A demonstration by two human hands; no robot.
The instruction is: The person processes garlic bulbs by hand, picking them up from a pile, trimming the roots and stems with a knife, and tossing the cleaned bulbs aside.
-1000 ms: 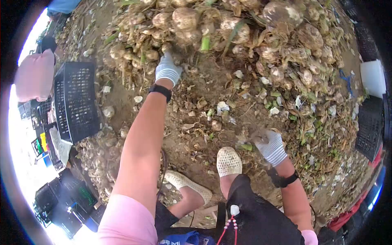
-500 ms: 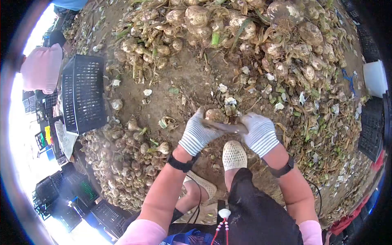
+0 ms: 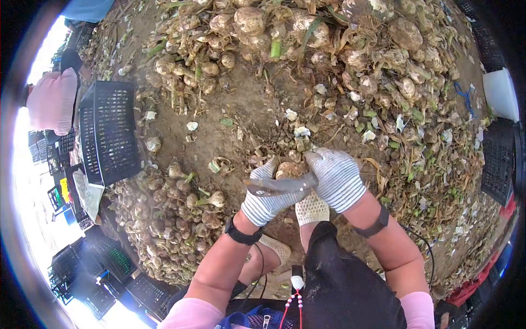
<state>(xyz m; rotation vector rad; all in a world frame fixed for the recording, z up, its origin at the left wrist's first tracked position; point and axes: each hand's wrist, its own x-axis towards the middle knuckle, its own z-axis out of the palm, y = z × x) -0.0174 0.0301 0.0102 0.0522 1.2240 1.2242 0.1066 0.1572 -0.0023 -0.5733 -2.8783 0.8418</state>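
My left hand, in a striped white work glove, is closed around a dirt-covered garlic bulb. A knife with a broad, worn grey blade crosses in front of the left palm and the lower side of the bulb. Its near end goes into my right hand, gloved the same way and closed on it; the fingers hide the handle. The right fingertips are close to the bulb. Just beyond the hands, pale trimmed scraps lie on the soil.
A large garlic heap spreads ahead; trimmed-looking bulbs pile up at left. A black plastic crate stands beside that pile, near a person in pink. At right are leaf litter, a white bucket and another crate.
The knife has swung left and turned its flat side toward me, now lying across my left hand. My right hand has moved slightly left, closer to the left one.
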